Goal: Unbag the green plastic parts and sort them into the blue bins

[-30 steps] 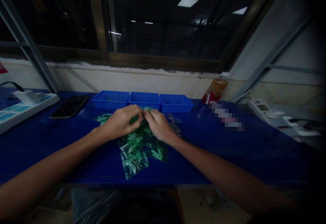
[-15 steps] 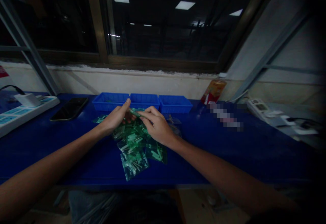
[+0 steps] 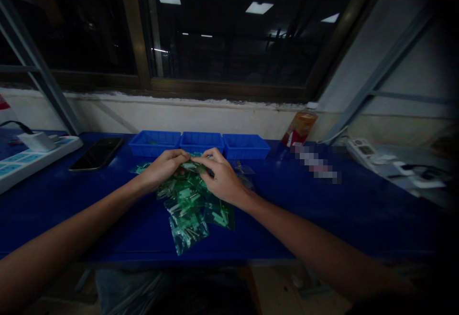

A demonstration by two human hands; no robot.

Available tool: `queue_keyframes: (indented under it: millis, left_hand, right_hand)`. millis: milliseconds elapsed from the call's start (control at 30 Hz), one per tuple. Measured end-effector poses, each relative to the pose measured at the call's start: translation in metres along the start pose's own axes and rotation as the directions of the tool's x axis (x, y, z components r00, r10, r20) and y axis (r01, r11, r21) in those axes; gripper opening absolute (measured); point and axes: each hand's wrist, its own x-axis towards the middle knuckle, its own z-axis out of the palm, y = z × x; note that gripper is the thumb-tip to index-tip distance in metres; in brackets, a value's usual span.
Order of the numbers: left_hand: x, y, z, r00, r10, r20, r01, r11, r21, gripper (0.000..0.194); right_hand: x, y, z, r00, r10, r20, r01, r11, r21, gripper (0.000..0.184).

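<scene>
Between my two hands is a small green-tinted plastic bag [image 3: 192, 166] with small pieces inside. My left hand [image 3: 168, 164] pinches its left side, thumb and fingers pressed together at the top edge. On the other side my right hand [image 3: 220, 176] grips it, its index finger and thumb almost meeting the left fingertips. Some fingertips are hidden behind the bag. Below lies a pile of similar green plastic bags [image 3: 188, 229], holding pale green and metallic slim pieces. One bag [image 3: 219, 215] sticks out of the pile on the right, under my right wrist.
Three blue trays [image 3: 245, 146] stand in a row at the back of the blue table [image 3: 304, 210]. To the left are a phone [image 3: 96, 154] and a power strip [image 3: 39, 157]. A bottle [image 3: 300, 128] stands at the back right, with another power strip [image 3: 373, 155] beyond it.
My left thumb has come down from its raised position onto the bag's edge, close to the right fingers. My right hand has barely moved, and the pile is the same.
</scene>
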Motion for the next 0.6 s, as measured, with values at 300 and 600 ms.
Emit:
queue_keyframes:
  millis: [300,600]
  left_hand:
    - [0.0025,-0.0037,0.0002,1.000,0.017,-0.006,-0.016,0.999,0.028,0.023]
    - [0.0026,-0.0038,0.0017,0.999,0.048,-0.012,-0.047,0.995,0.093,0.020]
  right_hand:
    - [0.0007,0.0001,-0.0005,1.000,0.018,0.016,-0.018,1.000,-0.003,0.037]
    - [0.0001,0.0022,0.0009,0.999,0.036,0.036,-0.036,0.999,-0.003,0.040]
